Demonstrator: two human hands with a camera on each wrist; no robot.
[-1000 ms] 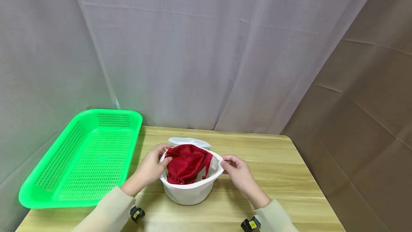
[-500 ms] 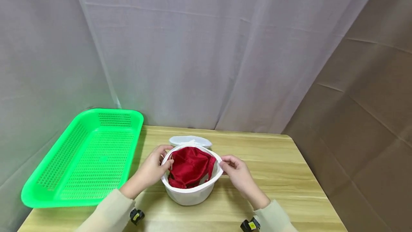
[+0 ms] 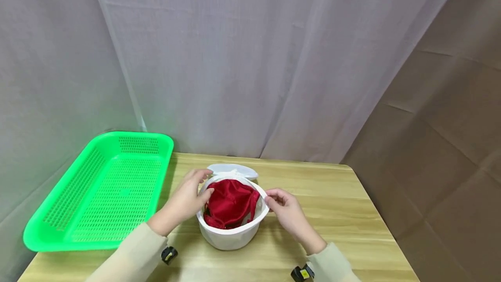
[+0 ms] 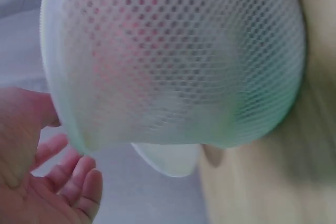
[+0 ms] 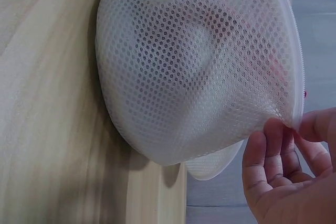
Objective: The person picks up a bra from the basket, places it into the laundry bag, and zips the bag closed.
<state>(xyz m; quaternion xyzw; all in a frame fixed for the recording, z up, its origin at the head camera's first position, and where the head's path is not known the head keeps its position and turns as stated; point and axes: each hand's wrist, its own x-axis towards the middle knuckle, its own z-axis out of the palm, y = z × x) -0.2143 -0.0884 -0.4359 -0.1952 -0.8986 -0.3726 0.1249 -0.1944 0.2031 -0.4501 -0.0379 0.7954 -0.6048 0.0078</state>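
A round white mesh laundry bag (image 3: pixel 228 239) stands upright on the wooden table, its zip rim uppermost. Its lid flap (image 3: pixel 235 170) is folded back at the far side. Inside lies a crumpled red satin pouch (image 3: pixel 231 203) with a strap hanging toward the right wall. My left hand (image 3: pixel 187 200) is at the left rim, thumb over the opening and fingers spread outside; in the left wrist view the fingers (image 4: pixel 79 182) are loose beside the rim. My right hand (image 3: pixel 290 214) pinches the right rim between thumb and fingers, and the mesh creases toward that grip (image 5: pixel 283 156).
A large green plastic basket (image 3: pixel 117 195) stands on the left of the table (image 3: pixel 325 212). Grey curtain (image 3: pixel 235 64) hangs behind the table's back edge, and a brown cloth wall (image 3: pixel 446 142) runs along the right side.
The red pouch has sunk lower into the mesh bag and the opening has become rounder. My left hand has loosened from the rim and shifted slightly to the back; the right keeps its pinch.
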